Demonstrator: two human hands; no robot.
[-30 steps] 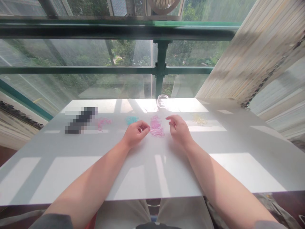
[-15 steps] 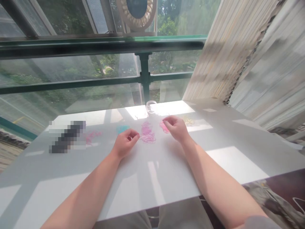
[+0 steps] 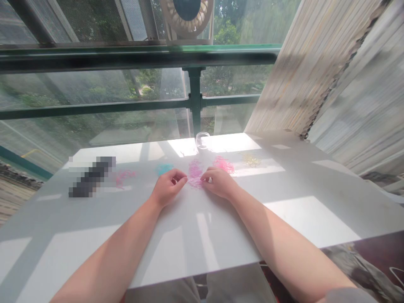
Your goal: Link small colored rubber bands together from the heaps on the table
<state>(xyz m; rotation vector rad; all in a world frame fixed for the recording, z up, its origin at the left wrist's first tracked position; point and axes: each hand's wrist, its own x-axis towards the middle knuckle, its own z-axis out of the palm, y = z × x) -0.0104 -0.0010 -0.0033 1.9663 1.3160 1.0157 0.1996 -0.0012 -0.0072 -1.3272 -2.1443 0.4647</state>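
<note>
A purple pile of thin strands that look like small rubber bands [image 3: 195, 170] lies on the white table between my hands. My left hand [image 3: 169, 185] rests at its left edge, thumb and fingers pinched together; whatever they may hold is too small to name. At the pile's right edge, my right hand [image 3: 217, 180] has its fingertips pinched against the purple strands. A hot-pink pile [image 3: 224, 164] lies just behind the right hand. Behind the left hand is a teal pile [image 3: 164, 169], partly covered by it.
Farther left lies a sparse pale-pink pile [image 3: 124, 176] beside a blurred-out dark object [image 3: 92, 176]. A yellow pile [image 3: 251, 160] sits to the right. A clear round container [image 3: 202, 140] stands at the table's back edge, near the window. A curtain [image 3: 284, 80] hangs at the right.
My right hand has moved left and nearer, from over the hot-pink pile to the right edge of the purple pile. The left hand stays nearly in place. The view has shifted slightly.
</note>
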